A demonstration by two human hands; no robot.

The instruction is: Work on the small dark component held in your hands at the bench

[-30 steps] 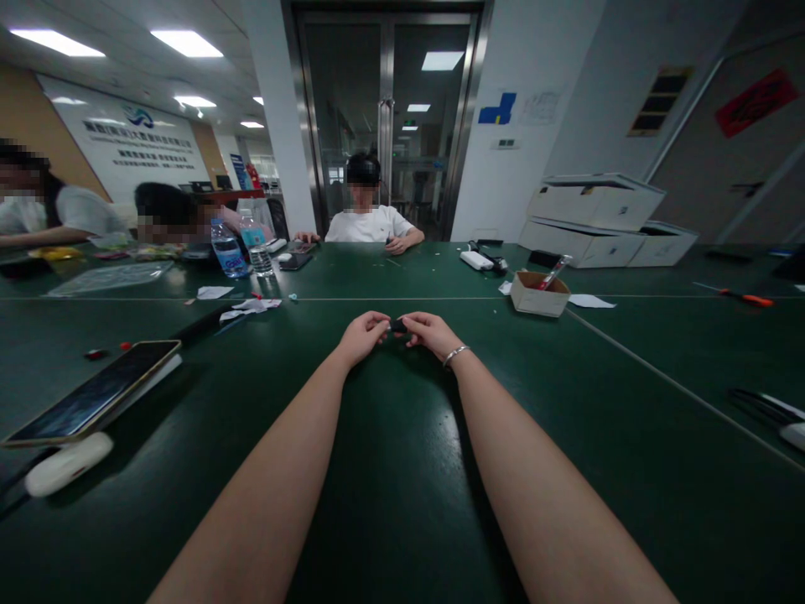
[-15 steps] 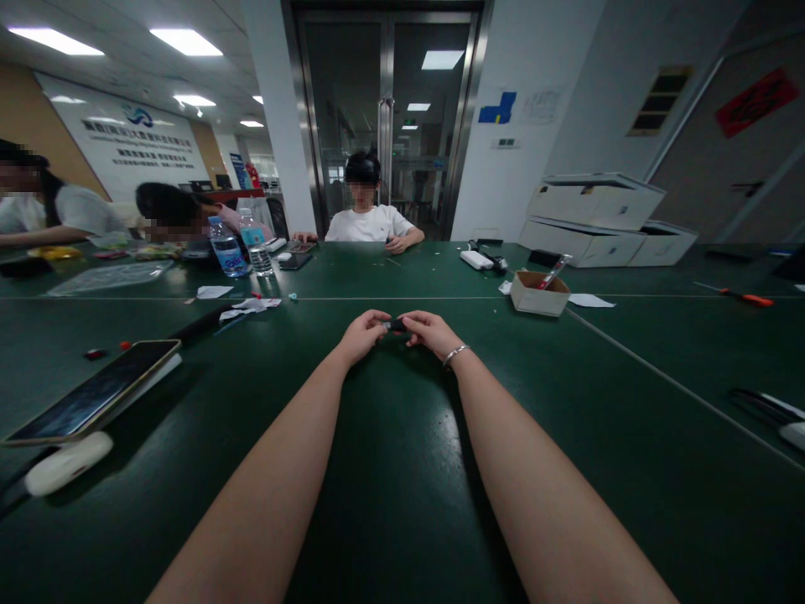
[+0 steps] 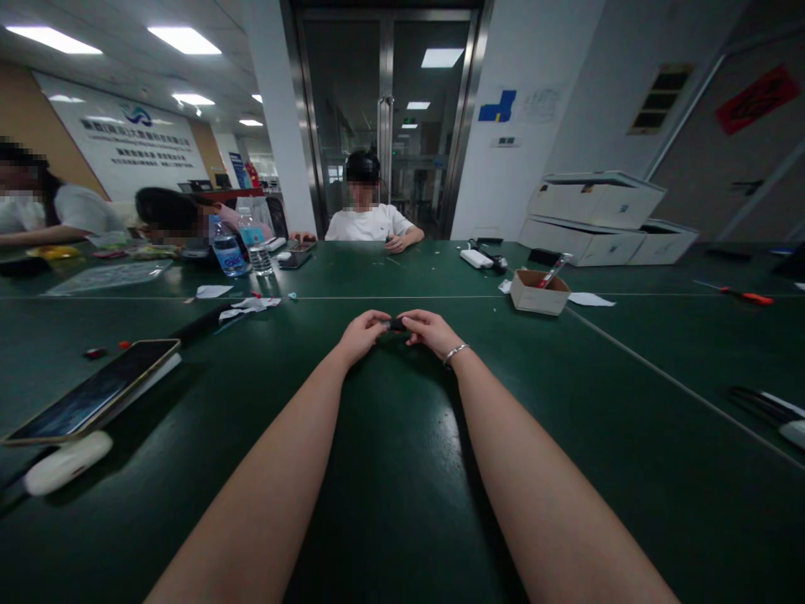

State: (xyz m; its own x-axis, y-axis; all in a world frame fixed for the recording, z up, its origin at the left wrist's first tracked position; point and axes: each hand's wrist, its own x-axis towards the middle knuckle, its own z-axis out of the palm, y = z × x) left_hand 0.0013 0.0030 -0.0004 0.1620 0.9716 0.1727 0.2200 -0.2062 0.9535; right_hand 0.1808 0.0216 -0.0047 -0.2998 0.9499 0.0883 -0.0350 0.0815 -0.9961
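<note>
Both my arms stretch out over the dark green table (image 3: 390,470). My left hand (image 3: 360,334) and my right hand (image 3: 428,330) meet at the middle of the table, fingers curled. Between their fingertips they pinch a small black object (image 3: 397,324), too small to name, held just above the tabletop. A thin bracelet (image 3: 454,353) circles my right wrist.
A phone (image 3: 94,391) on a white case and a white oval item (image 3: 66,461) lie at the left. A small cardboard box (image 3: 539,293) stands ahead right, white boxes (image 3: 597,214) behind it, water bottles (image 3: 227,247) far left. Three people sit at the far side.
</note>
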